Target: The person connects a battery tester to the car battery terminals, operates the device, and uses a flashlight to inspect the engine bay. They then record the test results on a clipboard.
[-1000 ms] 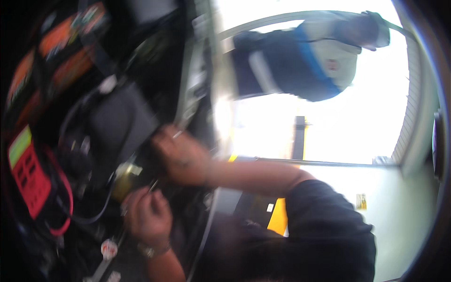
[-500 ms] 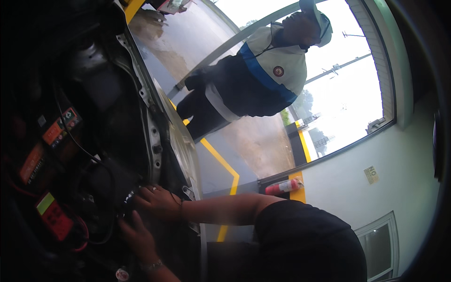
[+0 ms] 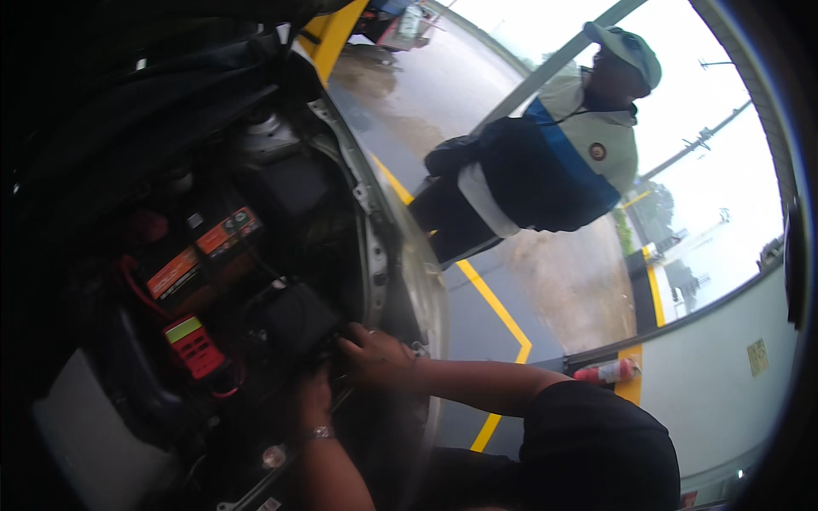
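Both of my hands reach into a car's engine bay, at the near edge of a black plastic box (image 3: 294, 322). My right hand (image 3: 375, 356), with a ring and a thin bracelet, bends its fingers over the box's right corner. Beside it, my left hand (image 3: 316, 400), wearing a wristwatch (image 3: 321, 433), has its fingers close together against the same edge. Both hands look closed on the box, though shadow hides the fingertips. Left of the box lies a red handheld meter (image 3: 196, 347) with a lit yellow-green screen and leads.
A black car battery with orange labels (image 3: 201, 257) sits behind the meter. The metal fender edge (image 3: 375, 255) runs along the right of the bay. Beyond it stands another person (image 3: 545, 162) in a cap and jacket. A red fire extinguisher (image 3: 607, 372) is by the wall.
My view has swung, so the engine bay and the other person appear farther right. My left hand's fingers have drawn together, and both hands remain close together in the bay.
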Tool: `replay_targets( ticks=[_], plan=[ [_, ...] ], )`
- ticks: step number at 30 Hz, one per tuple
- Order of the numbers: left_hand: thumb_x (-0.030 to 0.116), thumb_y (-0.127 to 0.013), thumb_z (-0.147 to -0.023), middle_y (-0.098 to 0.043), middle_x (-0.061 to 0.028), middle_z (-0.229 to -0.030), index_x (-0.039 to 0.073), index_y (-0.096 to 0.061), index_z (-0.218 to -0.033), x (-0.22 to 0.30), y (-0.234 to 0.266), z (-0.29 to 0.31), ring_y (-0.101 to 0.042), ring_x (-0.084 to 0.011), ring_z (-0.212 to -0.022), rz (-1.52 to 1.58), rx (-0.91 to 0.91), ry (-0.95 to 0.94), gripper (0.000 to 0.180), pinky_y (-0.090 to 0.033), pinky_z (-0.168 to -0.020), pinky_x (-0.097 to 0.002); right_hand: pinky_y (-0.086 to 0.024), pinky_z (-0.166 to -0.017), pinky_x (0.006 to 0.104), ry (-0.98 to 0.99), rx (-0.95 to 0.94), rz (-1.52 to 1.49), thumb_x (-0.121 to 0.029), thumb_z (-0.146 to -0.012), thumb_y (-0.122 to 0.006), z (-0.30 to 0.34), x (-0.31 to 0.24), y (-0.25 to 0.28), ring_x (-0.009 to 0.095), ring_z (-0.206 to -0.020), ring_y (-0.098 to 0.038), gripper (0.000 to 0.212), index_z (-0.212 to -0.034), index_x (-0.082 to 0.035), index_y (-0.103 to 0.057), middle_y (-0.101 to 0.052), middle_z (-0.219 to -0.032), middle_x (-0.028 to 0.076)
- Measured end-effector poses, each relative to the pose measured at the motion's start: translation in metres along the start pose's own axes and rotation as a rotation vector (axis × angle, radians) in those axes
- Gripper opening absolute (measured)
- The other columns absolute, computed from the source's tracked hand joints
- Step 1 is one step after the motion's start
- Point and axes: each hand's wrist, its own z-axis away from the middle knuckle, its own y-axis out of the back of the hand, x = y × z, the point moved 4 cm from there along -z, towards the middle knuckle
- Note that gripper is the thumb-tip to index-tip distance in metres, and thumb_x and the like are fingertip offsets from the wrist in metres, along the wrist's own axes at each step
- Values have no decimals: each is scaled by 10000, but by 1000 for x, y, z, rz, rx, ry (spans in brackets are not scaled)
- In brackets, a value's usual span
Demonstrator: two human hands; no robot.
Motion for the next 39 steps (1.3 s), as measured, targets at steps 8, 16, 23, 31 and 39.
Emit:
replay_targets(
  ticks=[8, 16, 23, 31, 39],
  plan=[
    [293, -572, -915, -674, -238, -1216, 17, -655, -1233, -44, -61, -17, -651, -363, -1123, 157, -12, -200, 429, -488, -984, -427, -513, -920, 465, 156, -193, -18, -353, -791, -713, 16, -22, 41, 420, -1079, -598, 602, -1370, -252, -581, -539, -1211, 246],
    [189, -698, -818, -728, -144, -1143, 21, -710, -1166, -5, -42, 1, -659, -253, -1096, 285, -20, 7, 386, -466, -985, -354, -403, -1053, 537, -125, 1, 89, -213, -691, -853, 31, 6, 5, 421, -1250, -527, 941, -1482, -49, -371, -466, -1419, 245],
    [269, -673, -785, -689, -238, -1174, -21, -643, -1197, 1, -52, 16, -643, -391, -1121, 193, 75, 71, 505, -493, -960, -422, -304, -1161, 550, 65, -157, 322, -267, -837, -751, 36, 11, 10, 324, -1304, -521, 895, -1552, -36, -266, -560, -1357, 194],
    [111, -674, -877, -721, -54, -1098, 42, -719, -1115, 9, -36, 10, -631, -161, -1036, 649, -61, 60, 252, -455, -945, -293, -466, -1006, 461, 254, -50, 139, -204, -779, -789, 18, 23, 19, 352, -1079, -633, 740, -1430, -92, -456, -584, -1250, 152],
    [274, -749, -862, -754, -96, -971, 37, -736, -1081, 27, -34, 24, -706, -248, -889, 343, 115, 33, 323, -528, -822, -344, -494, -969, 445, 71, 41, 126, -181, -728, -820, 28, 28, 8, 403, -1123, -606, 769, -1422, -135, -492, -536, -1341, 198]
  ],
)
